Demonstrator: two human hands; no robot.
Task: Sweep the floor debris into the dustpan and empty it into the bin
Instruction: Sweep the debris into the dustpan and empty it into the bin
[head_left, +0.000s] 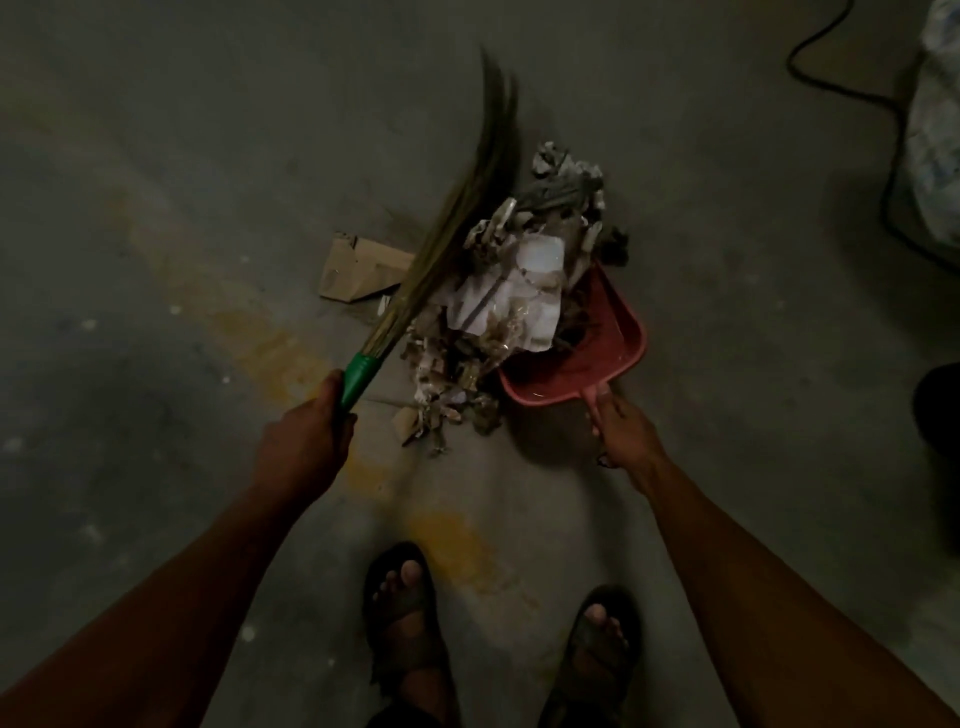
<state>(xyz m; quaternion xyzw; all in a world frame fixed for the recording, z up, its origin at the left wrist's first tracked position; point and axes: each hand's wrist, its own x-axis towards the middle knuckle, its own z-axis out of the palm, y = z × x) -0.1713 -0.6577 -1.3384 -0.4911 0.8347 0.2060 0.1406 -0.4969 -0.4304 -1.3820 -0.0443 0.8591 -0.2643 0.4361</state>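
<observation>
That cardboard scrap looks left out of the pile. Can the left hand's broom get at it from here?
Probably yes. The cardboard lies on bare floor just left of the broom held by the left hand, with nothing between them.

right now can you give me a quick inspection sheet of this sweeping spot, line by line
surface: bare concrete floor, yellowish stains running toward the feet.
job's things: broom with green handle, bristles blurred beside the pile; red dustpan on the floor, partly loaded; debris pile of paper and scraps spilling over its mouth; bin not identifiable.
clutter: cardboard piece left of the broom, outside the pile.
hands: left hand grips the broom handle; right hand holds the dustpan handle.
cables: black cable on the floor, upper right.
surroundings: pale bag at the right edge; sandalled feet below.
</observation>
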